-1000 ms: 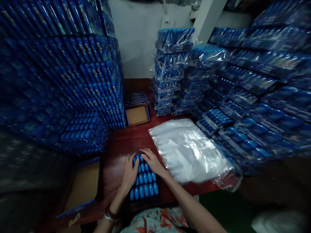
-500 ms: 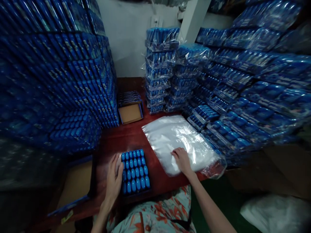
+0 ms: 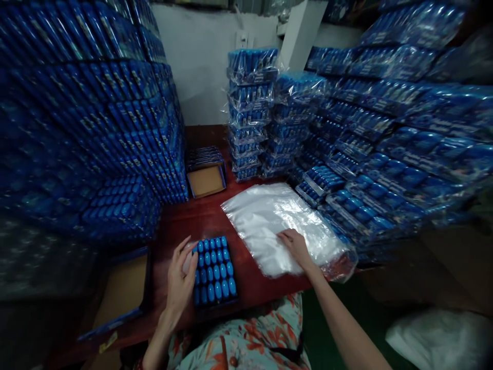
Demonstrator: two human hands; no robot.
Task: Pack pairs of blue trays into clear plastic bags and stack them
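My left hand (image 3: 181, 272) is at the left side of a shallow tray of blue bottles (image 3: 214, 271), which stand in rows with their rounded ends up. Its fingers are spread, and the fingertips come close to the tray's upper left corner; whether they touch is unclear. On a stack of clear plastic bags (image 3: 258, 216), lying flat to the right of the tray, rests my right hand (image 3: 297, 248). Its fingers are bent and held together, with the tips pressed on the top bag; the thumb's grip is partly hidden.
Tall stacks of blue packs (image 3: 134, 113) rise on the left. Film-wrapped packs (image 3: 252, 97) stand at the back, with more wrapped packs (image 3: 362, 210) along the right. An open cardboard tray (image 3: 207, 181) sits behind, another cardboard tray (image 3: 121, 288) at the near left.
My right hand has slid a little to the right over the plastic bags. The left hand's fingers have lifted and spread beside the tray. The view has shifted slightly.
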